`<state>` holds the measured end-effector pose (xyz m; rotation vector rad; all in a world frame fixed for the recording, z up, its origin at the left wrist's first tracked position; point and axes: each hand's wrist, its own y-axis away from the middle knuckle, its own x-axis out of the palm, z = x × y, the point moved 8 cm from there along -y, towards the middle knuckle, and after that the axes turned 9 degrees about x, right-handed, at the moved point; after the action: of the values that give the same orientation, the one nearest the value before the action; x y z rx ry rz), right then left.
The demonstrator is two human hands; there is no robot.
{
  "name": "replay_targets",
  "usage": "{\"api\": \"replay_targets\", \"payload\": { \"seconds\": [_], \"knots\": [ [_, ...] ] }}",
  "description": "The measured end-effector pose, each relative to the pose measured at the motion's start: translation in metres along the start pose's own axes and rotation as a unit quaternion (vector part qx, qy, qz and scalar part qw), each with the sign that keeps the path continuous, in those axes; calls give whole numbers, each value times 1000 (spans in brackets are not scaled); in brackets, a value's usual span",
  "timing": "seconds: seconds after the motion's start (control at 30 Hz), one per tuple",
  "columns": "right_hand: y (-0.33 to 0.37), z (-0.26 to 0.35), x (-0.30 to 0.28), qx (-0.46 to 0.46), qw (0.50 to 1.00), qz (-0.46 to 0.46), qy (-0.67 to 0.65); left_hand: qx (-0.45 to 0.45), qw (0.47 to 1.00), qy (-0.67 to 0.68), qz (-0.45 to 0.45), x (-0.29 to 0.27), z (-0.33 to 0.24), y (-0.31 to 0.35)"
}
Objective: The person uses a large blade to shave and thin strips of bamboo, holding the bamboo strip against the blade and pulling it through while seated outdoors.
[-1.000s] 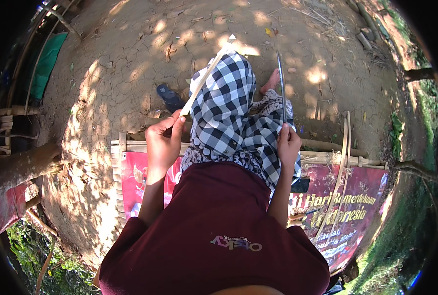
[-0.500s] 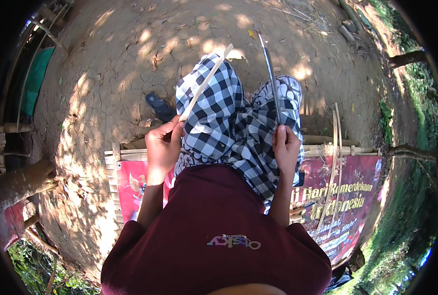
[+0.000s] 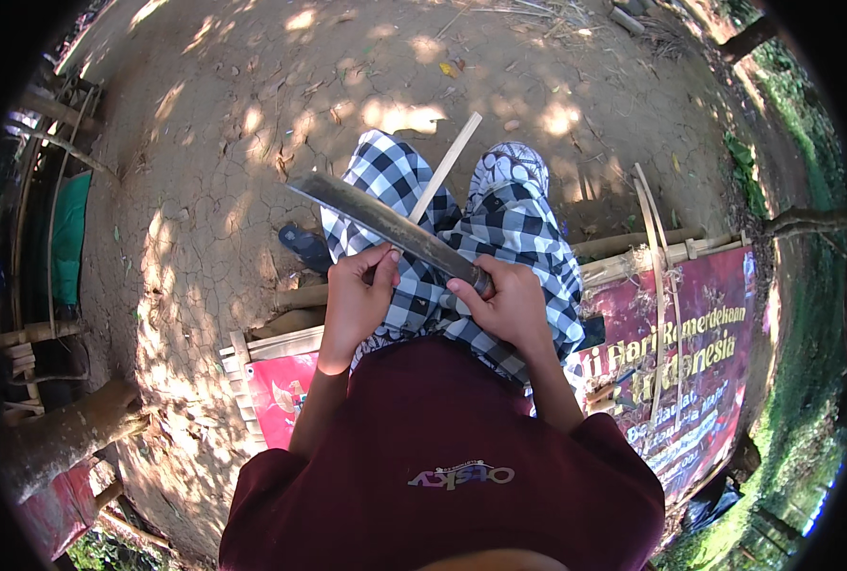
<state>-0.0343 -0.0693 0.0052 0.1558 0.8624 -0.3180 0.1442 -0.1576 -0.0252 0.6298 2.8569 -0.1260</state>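
Note:
Over my lap, my right hand [image 3: 509, 303] is wrapped round the handle end of a machete [image 3: 385, 221]. Its broad dark blade slants up and to the left, crossing in front of a pale bamboo strip [image 3: 449, 166]. My left hand [image 3: 361, 297] is closed close to the blade's lower edge, fingers pinched at the strip's near end, which the blade and fingers hide. The strip's far end points up and right between my knees. Whether the blade touches the strip I cannot tell. Checkered cloth [image 3: 514, 233] covers my legs beneath both hands.
I sit on a bamboo bench covered by a red printed banner [image 3: 671, 366]. Two long bamboo strips [image 3: 653, 247] lie across it at my right. A dark sandal [image 3: 304, 247] rests on the cracked earth [image 3: 223, 124]. A thick log [image 3: 76, 433] stands at left.
The machete has swung from pointing away to slanting left across the bamboo strip. My hands have come closer together, and the strip now leans right.

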Motion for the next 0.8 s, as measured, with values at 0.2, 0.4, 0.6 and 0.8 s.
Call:
{"api": "replay_targets", "payload": {
  "seconds": [0.2, 0.4, 0.6, 0.8],
  "knots": [
    [-13, -2, -23, -96, 992, -56, 66, 40, 991, 111, 69, 54, -16, -17],
    [-32, -30, -52, -144, 974, -111, 134, 87, 990, 84, 68, 85, -29, -37],
    [-53, -58, -76, -107, 962, -211, 138, 63, 989, 112, 67, 91, -36, -51],
    [-71, -211, -192, 243, 906, -347, 15, -89, 981, 173, 14, 33, -16, -23]
  ]
}}
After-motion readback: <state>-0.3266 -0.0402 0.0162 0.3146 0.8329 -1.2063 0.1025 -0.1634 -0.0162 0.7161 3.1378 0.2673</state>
